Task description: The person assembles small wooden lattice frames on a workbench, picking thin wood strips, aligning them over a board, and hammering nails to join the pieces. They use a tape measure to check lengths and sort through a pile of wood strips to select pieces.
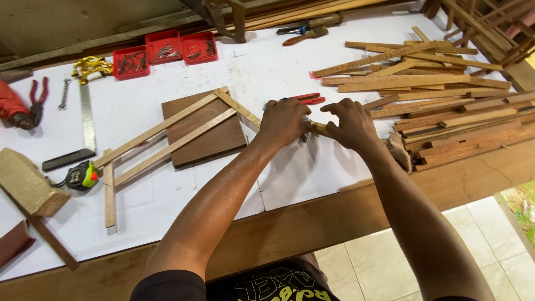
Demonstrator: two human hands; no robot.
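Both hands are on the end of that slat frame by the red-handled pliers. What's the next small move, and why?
Probably press the strip end down and square it before anything else. The left hand and right hand both pinch it where the slat frame ends, and the frame lies slanted across the dark board, so it looks unsettled.

Bright, even daylight, sharp focus throughout. White counter [290,67] slightly overexposed. Soft shadows fall toward the viewer under the arms. Wide-angle bending at frame edges; no motion blur.
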